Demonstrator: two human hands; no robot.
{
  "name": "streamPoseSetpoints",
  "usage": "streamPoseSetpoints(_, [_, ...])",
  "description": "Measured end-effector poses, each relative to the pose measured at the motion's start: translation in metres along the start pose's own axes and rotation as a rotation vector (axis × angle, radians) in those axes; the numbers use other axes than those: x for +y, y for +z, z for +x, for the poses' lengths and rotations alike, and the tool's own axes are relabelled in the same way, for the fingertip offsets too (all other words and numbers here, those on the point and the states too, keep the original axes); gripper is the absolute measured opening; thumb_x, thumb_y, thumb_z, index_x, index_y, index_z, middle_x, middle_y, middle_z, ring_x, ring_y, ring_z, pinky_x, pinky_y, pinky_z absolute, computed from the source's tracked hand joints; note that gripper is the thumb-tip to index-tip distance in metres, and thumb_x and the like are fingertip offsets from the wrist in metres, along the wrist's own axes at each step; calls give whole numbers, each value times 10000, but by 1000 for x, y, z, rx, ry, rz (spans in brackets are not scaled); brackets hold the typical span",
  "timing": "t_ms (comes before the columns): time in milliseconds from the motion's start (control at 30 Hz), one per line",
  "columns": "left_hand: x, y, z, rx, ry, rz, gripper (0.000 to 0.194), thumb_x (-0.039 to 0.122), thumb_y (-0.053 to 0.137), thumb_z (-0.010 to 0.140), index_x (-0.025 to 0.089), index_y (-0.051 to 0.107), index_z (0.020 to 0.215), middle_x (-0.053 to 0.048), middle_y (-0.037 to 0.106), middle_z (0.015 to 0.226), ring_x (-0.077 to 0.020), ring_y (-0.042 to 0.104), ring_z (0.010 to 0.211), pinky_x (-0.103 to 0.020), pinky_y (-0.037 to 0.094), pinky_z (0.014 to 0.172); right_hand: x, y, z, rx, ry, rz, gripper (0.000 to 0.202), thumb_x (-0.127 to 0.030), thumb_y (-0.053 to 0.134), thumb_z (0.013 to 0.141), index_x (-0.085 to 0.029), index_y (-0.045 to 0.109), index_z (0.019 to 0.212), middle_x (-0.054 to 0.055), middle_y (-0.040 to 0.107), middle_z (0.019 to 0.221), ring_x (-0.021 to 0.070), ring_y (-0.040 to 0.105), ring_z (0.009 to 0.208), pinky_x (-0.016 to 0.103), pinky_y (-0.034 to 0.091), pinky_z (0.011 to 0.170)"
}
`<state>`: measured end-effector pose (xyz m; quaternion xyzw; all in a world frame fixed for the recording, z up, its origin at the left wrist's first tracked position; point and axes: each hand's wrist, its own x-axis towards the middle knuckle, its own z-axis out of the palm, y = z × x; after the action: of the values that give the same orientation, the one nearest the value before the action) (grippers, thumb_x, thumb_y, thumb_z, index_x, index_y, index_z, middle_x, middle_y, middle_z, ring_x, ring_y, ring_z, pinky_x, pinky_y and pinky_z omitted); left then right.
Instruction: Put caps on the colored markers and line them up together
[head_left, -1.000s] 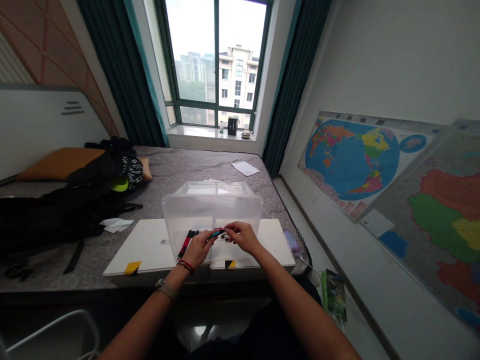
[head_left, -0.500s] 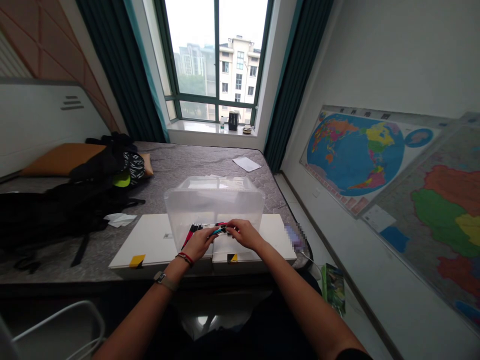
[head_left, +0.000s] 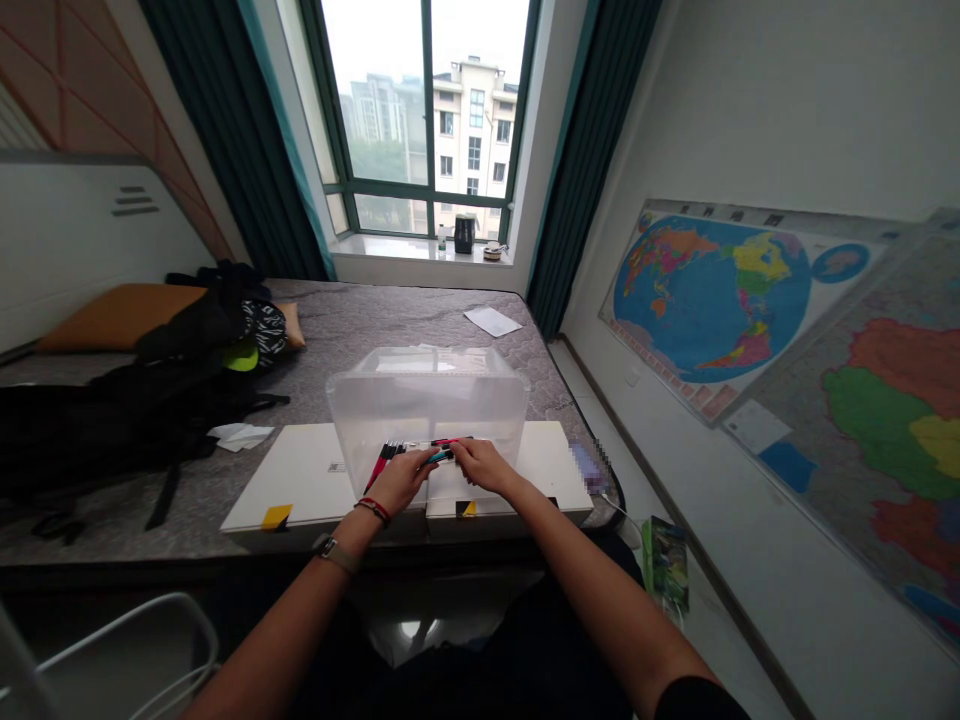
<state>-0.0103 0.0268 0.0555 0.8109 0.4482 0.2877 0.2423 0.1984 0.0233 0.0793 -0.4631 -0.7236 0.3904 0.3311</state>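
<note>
A teal-and-black pen (head_left: 438,456) lies between my two hands. My left hand (head_left: 400,482) is closed around one end of it, with a red cord bracelet and a watch on that wrist. My right hand (head_left: 485,466) pinches at the pen's other end, its fingertips partly hidden. Just beyond my left hand, several red-and-black pens (head_left: 380,464) lie side by side. Another red pen (head_left: 448,441) rests crosswise behind my fingers. A clear plastic bin (head_left: 427,400) stands right behind the hands, on top of the white boxes (head_left: 289,475).
The boxes sit at the front edge of a grey mattress (head_left: 390,310). Black bags (head_left: 112,420) and a crumpled tissue (head_left: 241,437) lie left; a white sheet (head_left: 492,321) lies farther back. Wall maps (head_left: 712,300) hang right. A green package (head_left: 666,565) is low at the right.
The view has shifted slightly. Both hands stay together at the teal pen, with only small finger movement; the right fingers look a little lower around its end.
</note>
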Motion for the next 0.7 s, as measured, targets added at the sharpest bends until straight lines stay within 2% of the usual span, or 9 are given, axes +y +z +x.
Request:
streamPoseSetpoints(133, [3,2,1,-14,4,31,359,357,496,895,244,638,1205,-80,717,927,-212,656,812,-292,475,760,5,4,-2,82,-19,-26,275,-449,456,941,-233,592,838,-23,545,582,132,510,557,227,331,574])
streamPoseSetpoints(300, [15,4,-2,3,35,-3,379,394,504,890,234,629,1210,-88,697,1082,-240,644,971,-319,460,862,8,5,0,145,-76,-147,374,-445,404,961,-224,609,741,19,578,650,163,532,670,249,331,635])
streamPoseSetpoints(367, [19,3,-3,-5,28,-24,376,404,473,905,222,634,1191,-79,712,1007,-224,656,894,-303,467,824,8,4,-2,165,-58,-143,386,-445,382,967,-222,593,734,14,570,638,162,533,661,248,332,632])
streamPoseSetpoints(433, [21,2,-3,-12,9,-25,370,404,431,925,213,651,1152,-65,716,885,-204,654,784,-281,466,753,7,2,-6,181,-57,-123,308,-424,403,962,-229,577,799,0,571,650,157,535,651,243,337,629])
streamPoseSetpoints(533, [21,1,-3,-6,4,-8,360,401,425,928,208,669,1110,-63,708,839,-196,643,749,-268,451,708,5,1,-11,145,-78,-101,185,-372,435,952,-237,535,873,-17,568,656,149,534,628,237,348,616])
streamPoseSetpoints(700, [21,-1,-2,-18,21,20,361,389,411,936,191,664,1102,-72,704,864,-190,636,768,-263,447,709,2,0,-14,82,-58,-83,164,-345,410,961,-232,491,874,-36,545,621,135,523,576,229,362,578])
